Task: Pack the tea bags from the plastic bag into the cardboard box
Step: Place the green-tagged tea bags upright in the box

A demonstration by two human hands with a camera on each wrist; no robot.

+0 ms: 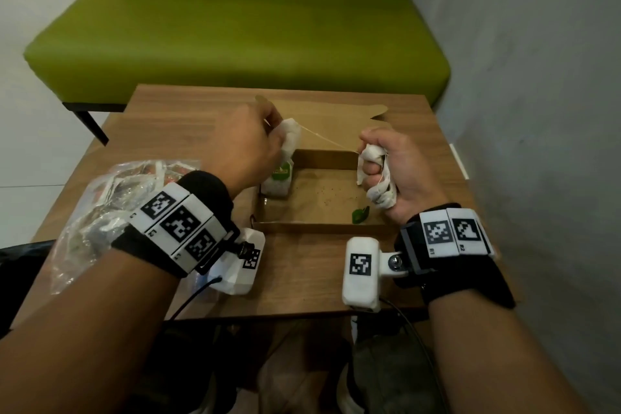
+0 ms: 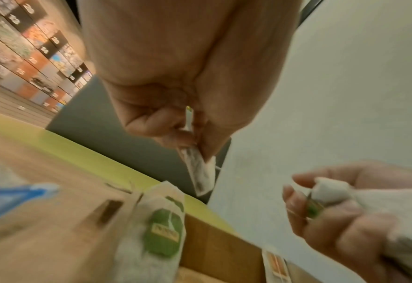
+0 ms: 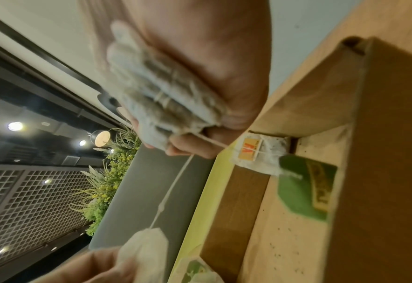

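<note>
With my left hand (image 1: 250,141) and right hand (image 1: 386,171) each clenched on tea bags (image 1: 376,175) above the cardboard box (image 1: 322,228), their string (image 1: 322,138) taut between, I'd untangle gently before lowering.

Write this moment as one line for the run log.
left hand: holds tea bag | right hand: grips tea bags | string: taut between hands | box: open, one bag inside

Cardboard box (image 1: 322,228), my centre: floor mostly bare, open from above. Obstacles I log: standing tea bags (image 1: 277,181) at its 9 o'clock wall; green tag (image 1: 360,214) at 5 o'clock; taut string (image 1: 322,137) crossing at 12 o'clock; plastic bag (image 1: 100,208) outside, 9 o'clock.
</note>
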